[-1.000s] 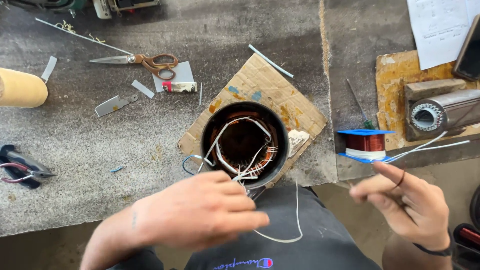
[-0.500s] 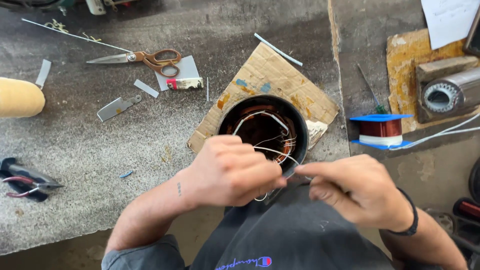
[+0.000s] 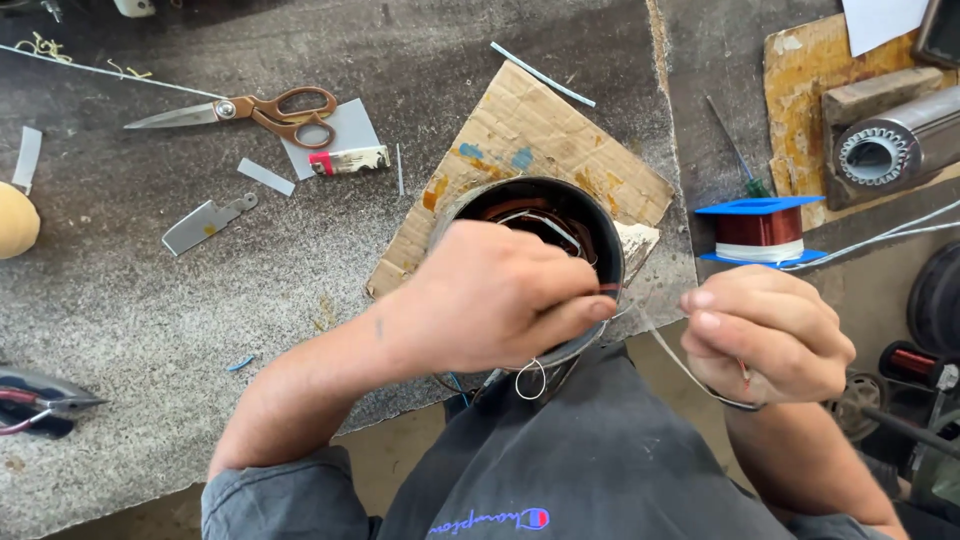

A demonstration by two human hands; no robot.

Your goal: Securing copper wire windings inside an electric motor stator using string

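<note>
- Head view: scissors (image 3: 262, 111) and a lighter (image 3: 348, 160) lie unused, far left
- left hand (image 3: 490, 300) pinches white cord at the motor stator (image 3: 545, 262) rim on cardboard (image 3: 525, 125); lacing looks unfinished
- right hand (image 3: 768, 335), fist closed, pulls the cord (image 3: 672, 352) taut

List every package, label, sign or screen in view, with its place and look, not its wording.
Lighter: by the scissors, small bar with a white and red printed wrap.
Paper sheet: top right corner, white, mostly cut off.
Dark device: top right edge, perhaps a screen; cannot tell.
Flattened cardboard: under the stator, brown, blue marks.
</note>
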